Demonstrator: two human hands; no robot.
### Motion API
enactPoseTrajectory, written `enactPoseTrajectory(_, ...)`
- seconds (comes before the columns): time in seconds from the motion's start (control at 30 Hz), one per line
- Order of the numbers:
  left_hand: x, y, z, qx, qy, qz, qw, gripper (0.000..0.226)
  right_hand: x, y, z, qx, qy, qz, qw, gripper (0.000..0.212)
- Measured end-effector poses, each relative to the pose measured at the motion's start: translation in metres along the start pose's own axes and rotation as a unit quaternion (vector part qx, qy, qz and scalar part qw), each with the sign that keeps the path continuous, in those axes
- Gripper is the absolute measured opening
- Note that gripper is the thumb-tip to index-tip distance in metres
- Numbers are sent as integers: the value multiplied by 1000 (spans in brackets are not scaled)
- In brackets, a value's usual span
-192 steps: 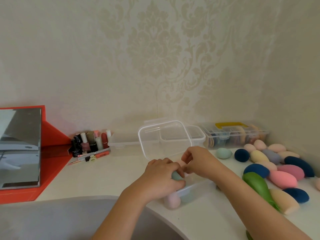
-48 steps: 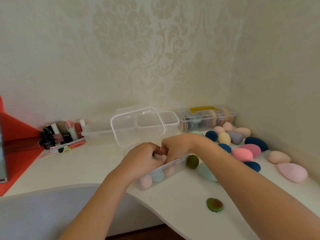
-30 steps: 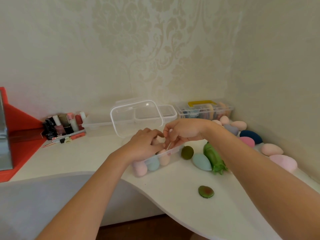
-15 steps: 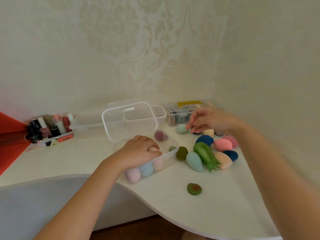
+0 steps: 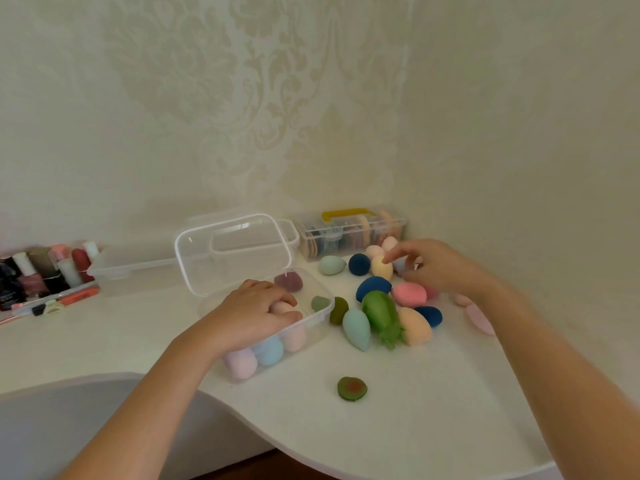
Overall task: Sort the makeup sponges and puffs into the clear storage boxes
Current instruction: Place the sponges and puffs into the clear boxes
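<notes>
Holding pastel sponges (image 5: 268, 351), open clear box (image 5: 322, 308)

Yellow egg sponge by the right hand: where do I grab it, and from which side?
Pinch the yellow sponge across its rounded upper half, coming from above and the right, where the right hand hovers. Its left flank is beside the navy sponge, so the top looks freest.

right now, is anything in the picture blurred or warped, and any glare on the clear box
head view: the wide-angle lens curves the wall corner; the nail polish bottles at far left are smeared, the right hand slightly soft; faint highlights on the clear box lid, no harsh glare; soft light, weak shadows.
</notes>
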State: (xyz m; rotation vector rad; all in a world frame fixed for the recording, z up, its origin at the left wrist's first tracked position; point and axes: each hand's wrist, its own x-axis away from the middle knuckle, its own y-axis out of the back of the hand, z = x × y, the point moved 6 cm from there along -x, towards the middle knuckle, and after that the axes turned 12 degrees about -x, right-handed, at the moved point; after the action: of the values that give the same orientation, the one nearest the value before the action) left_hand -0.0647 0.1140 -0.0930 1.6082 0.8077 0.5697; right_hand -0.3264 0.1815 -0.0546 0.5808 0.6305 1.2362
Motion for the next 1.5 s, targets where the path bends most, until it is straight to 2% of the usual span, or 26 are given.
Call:
enactPoseTrajectory(0.1,-1,-1,-2,-1,-6,7,1000,31,-7,-20,14,54,45,23,997,44)
enactPoseTrajectory(0.27,-1,1,-3,-6,-9,5,1000,27,-25,-42,7,131,11,102,986,51)
enactPoseTrajectory(0.43,-1,2,-1,3,-4,2,1000,28,-28,-49,8,173,34,145,974,53)
enactPoseTrajectory(0.5,-1,2,-2,-1,-4,0,1000,30,-29,-43,11,182,54,123,974,47)
enactPoseTrajectory(0.57,-1,1,-1,0,-4,-2,1000,30,-31,-27,20,156,82,34,984,45)
enactPoseTrajectory(0.63,-1,1,-1,9,-5,-11,1000,28,-27,-12,36,71,103,-63,990,46)
enactPoseTrajectory(0.7,-1,1,0,20,-3,-16,1000,27,-20,-13,60,-6,133,-85,987,43)
enactPoseTrajectory(0.77,-2,1,1,19,-2,-15,1000,28,-13,-26,83,-34,159,-56,985,40)
enactPoseTrajectory(0.83,-2,1,1,15,-1,-13,1000,30,-7,-46,102,-29,171,11,985,38)
enactPoseTrajectory(0.9,-2,1,1,15,2,-12,1000,32,-5,-69,110,8,169,82,982,41)
enactPoseTrajectory(0.97,-2,1,0,13,1,-12,1000,31,-7,-90,116,75,175,117,975,38)
enactPoseTrajectory(1.07,-4,0,1,11,1,-9,1000,29,-15,-106,119,109,147,88,979,32)
enactPoseTrajectory(1.13,-5,0,2,15,5,-9,1000,28,-21,-104,117,62,90,66,992,36)
enactPoseTrajectory(1.23,-5,-1,2,18,-2,-6,1000,25,-21,-107,111,-25,15,135,990,33)
enactPoseTrajectory(1.3,-6,-1,2,19,-8,-4,1000,24,-19,-109,112,-47,-3,173,984,32)
enactPoseTrajectory(1.37,-7,-2,3,20,-11,-4,1000,25,-18,-107,116,-62,0,172,983,27)
enactPoseTrajectory(1.43,-7,-3,5,22,-5,-3,1000,28,-18,-103,121,-22,13,139,990,20)
enactPoseTrajectory(1.5,-7,-2,6,25,4,-3,1000,31,-20,-100,126,93,38,81,992,29)
